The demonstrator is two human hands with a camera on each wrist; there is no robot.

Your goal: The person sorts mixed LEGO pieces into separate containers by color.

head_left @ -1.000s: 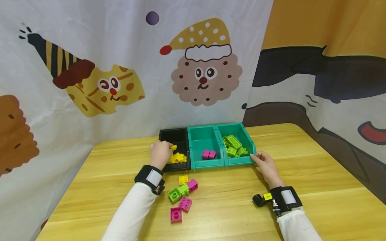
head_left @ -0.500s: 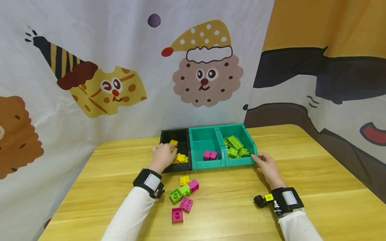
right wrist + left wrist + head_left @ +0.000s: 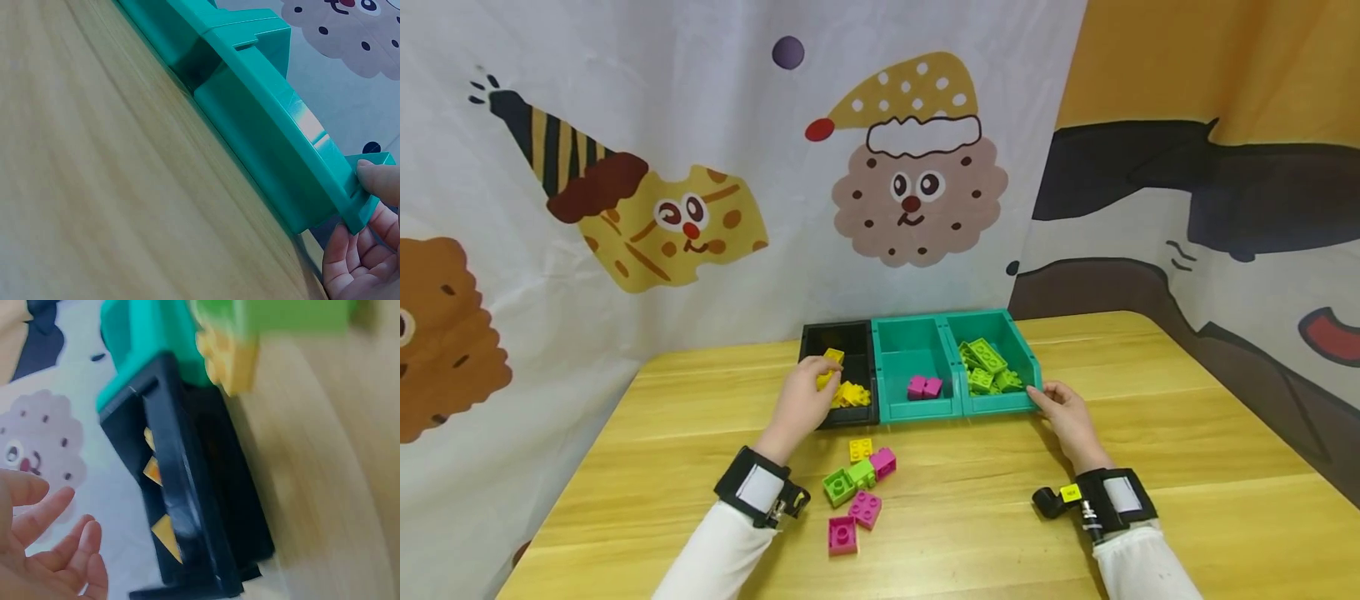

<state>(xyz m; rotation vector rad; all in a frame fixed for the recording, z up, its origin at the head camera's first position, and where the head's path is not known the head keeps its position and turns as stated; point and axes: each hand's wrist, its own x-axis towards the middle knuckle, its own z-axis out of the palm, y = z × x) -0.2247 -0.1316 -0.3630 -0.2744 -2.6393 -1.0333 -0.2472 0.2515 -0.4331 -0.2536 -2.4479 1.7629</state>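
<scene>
My left hand [image 3: 803,398] is over the front left of the black bin [image 3: 854,337], which has several yellow bricks [image 3: 852,395] inside. In the left wrist view, the fingers [image 3: 59,550] are spread and loosely bent, with nothing between them, beside the black bin [image 3: 206,506]. My right hand [image 3: 1064,419] pinches the front right corner of the right-hand teal bin [image 3: 1000,404]. The right wrist view has the thumb [image 3: 377,180] on top of the rim and the other fingers curled below it. Several lime green bricks [image 3: 985,357] lie in this bin.
The middle teal bin [image 3: 906,333] contains pink bricks [image 3: 923,388]. On the table before the bins lie a yellow brick [image 3: 861,450], green bricks [image 3: 838,487] and several pink bricks [image 3: 865,508]. A printed curtain [image 3: 790,208] hangs close behind the bins.
My left hand has let go of a yellow brick in the black bin. Its fingers have opened and the wrist has drawn back a little. My right hand keeps its grip on the teal bin.
</scene>
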